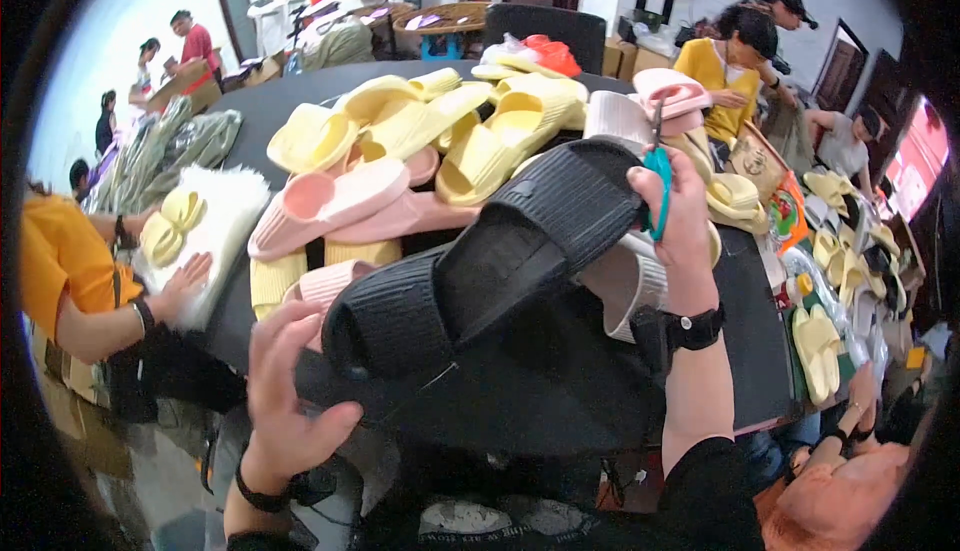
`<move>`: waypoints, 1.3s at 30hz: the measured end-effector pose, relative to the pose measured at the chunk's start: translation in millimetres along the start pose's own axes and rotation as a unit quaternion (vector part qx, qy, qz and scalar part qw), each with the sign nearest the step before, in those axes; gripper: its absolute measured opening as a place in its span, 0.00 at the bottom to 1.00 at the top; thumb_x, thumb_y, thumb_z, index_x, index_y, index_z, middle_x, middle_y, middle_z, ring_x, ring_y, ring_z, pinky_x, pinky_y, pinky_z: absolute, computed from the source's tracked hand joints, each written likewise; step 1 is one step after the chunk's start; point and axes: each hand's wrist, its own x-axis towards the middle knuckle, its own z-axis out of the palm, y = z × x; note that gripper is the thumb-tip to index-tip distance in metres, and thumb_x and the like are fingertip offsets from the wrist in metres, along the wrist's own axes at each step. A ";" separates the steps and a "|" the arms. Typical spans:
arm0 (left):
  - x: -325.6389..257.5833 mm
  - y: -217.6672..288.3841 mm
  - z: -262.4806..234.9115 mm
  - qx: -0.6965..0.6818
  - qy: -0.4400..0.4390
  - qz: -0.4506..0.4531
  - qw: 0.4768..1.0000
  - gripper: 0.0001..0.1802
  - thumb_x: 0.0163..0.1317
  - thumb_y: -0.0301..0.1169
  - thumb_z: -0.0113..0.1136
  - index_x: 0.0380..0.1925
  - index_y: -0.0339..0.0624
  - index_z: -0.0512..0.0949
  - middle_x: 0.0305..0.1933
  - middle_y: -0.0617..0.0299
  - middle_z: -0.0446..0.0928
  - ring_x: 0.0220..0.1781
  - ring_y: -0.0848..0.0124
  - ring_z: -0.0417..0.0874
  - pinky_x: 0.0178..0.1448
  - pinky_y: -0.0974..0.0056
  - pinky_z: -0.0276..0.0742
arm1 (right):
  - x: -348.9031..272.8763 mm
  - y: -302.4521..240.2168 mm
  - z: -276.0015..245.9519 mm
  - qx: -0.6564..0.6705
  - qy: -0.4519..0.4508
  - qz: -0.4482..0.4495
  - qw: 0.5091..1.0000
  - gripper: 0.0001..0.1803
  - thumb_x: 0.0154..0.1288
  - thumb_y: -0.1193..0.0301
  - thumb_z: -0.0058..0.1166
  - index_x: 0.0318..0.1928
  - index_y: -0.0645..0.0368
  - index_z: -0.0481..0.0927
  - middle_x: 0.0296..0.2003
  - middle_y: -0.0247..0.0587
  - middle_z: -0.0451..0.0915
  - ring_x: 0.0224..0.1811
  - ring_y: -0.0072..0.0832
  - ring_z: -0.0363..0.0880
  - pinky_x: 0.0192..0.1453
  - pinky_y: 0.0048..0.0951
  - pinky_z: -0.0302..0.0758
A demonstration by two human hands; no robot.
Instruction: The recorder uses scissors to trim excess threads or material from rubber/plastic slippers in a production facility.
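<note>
A pair of black ribbed slippers (500, 271) lies aslant in front of me above the black table, one strap at each end. My right hand (682, 216) is closed around scissors (659, 183) with teal handles, their blades pointing up. Its thumb is at the slippers' far right end; whether it also grips them I cannot tell. My left hand (290, 421) is open beside the near left end, fingers and thumb apart, holding nothing visible. A thin thread (440, 377) shows under the slippers' near edge. Behind them is a heap of yellow slippers (510, 131) and pink slippers (330, 206).
On the left, a co-worker in orange (75, 276) has hands at a white sheet stack (215, 221) with yellow slippers on it. Across the table (740, 351) stands a person in yellow (722, 66). More slippers (818, 351) and a person in a peach top (840, 501) are on the right.
</note>
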 end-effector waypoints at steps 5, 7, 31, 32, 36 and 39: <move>31.5 60.5 -16.6 -0.481 0.045 0.093 0.871 0.28 0.56 0.61 0.56 0.41 0.48 0.75 0.37 0.59 0.70 0.40 0.62 0.75 0.51 0.51 0.70 | 2.4 5.6 -8.5 0.011 0.006 0.017 1.000 0.19 0.55 0.74 0.60 0.48 0.65 0.72 0.34 0.30 0.73 0.35 0.16 0.70 0.41 0.19 0.69; 33.0 82.2 -30.2 -0.526 0.018 0.142 0.838 0.22 0.60 0.57 0.53 0.37 0.51 0.75 0.34 0.59 0.68 0.36 0.64 0.74 0.47 0.56 0.71 | 1.7 0.8 -1.2 0.032 -0.017 0.001 0.999 0.19 0.56 0.74 0.59 0.48 0.64 0.72 0.34 0.30 0.73 0.34 0.16 0.70 0.39 0.18 0.69; 11.4 74.1 -3.8 -0.463 0.070 0.106 0.877 0.18 0.60 0.49 0.53 0.34 0.45 0.76 0.32 0.55 0.70 0.34 0.64 0.75 0.43 0.60 0.72 | -3.1 -6.4 3.9 0.032 -0.011 0.022 0.999 0.19 0.55 0.73 0.60 0.48 0.64 0.73 0.35 0.29 0.72 0.35 0.15 0.71 0.41 0.16 0.68; 6.5 70.1 -8.1 -0.457 0.073 0.104 0.880 0.18 0.60 0.48 0.53 0.34 0.45 0.76 0.32 0.55 0.70 0.34 0.63 0.75 0.43 0.60 0.72 | -3.2 -7.7 5.4 0.035 -0.011 0.019 0.999 0.19 0.55 0.73 0.60 0.48 0.64 0.72 0.35 0.29 0.71 0.35 0.15 0.70 0.41 0.16 0.68; -28.1 44.3 -28.2 -0.439 0.082 0.101 0.889 0.18 0.60 0.47 0.53 0.33 0.43 0.76 0.32 0.54 0.70 0.34 0.63 0.75 0.42 0.60 0.72 | -1.1 -2.8 0.9 0.022 -0.017 0.013 1.000 0.19 0.56 0.73 0.60 0.48 0.63 0.72 0.34 0.29 0.72 0.34 0.15 0.70 0.40 0.18 0.69; -22.6 45.7 -25.1 -0.418 0.087 0.099 0.899 0.18 0.59 0.46 0.53 0.33 0.42 0.76 0.32 0.54 0.71 0.34 0.63 0.75 0.42 0.61 0.72 | -0.6 0.4 2.1 0.013 -0.020 0.000 1.000 0.19 0.56 0.72 0.60 0.48 0.62 0.72 0.34 0.29 0.72 0.34 0.15 0.70 0.39 0.18 0.69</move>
